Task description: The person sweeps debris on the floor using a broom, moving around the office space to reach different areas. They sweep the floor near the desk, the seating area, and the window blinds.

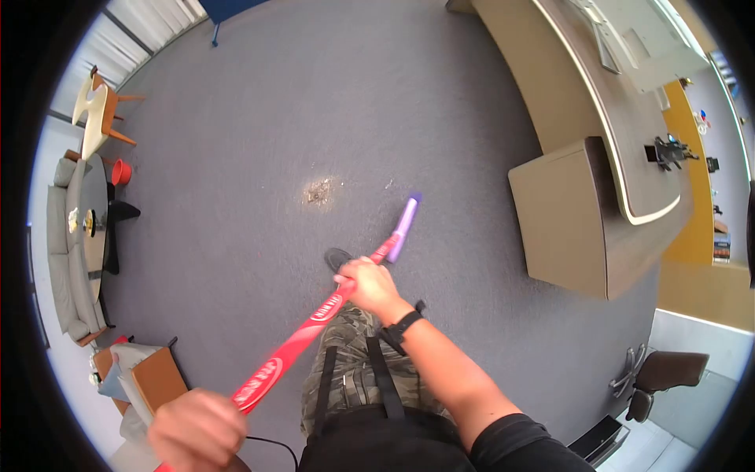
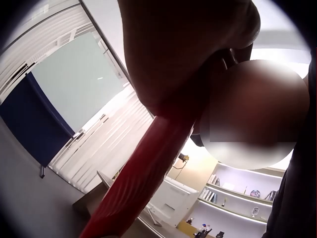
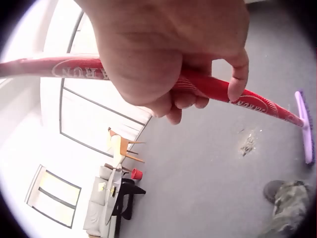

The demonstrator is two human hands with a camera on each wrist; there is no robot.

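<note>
A broom with a red handle (image 1: 292, 344) and a purple head (image 1: 405, 226) slants across the front of the person. My left hand (image 1: 197, 429) grips the handle near its upper end; the left wrist view shows that hand (image 2: 183, 54) dark and close above the red shaft (image 2: 141, 173). Farther down, my right hand (image 1: 368, 285) wraps round the handle, its index finger (image 3: 239, 74) lying along the shaft in the right wrist view. The broom head is low at the grey floor, right of a small heap of debris (image 1: 318, 191) with scattered bits around it.
To the right stands a curved desk (image 1: 558, 212). Along the left are a sofa (image 1: 71, 259), a table (image 1: 94, 228), a wooden chair (image 1: 98, 114) and a red bucket (image 1: 121, 172). One shoe (image 1: 338, 258) shows between the debris and the right hand. An office chair (image 1: 668, 374) sits at lower right.
</note>
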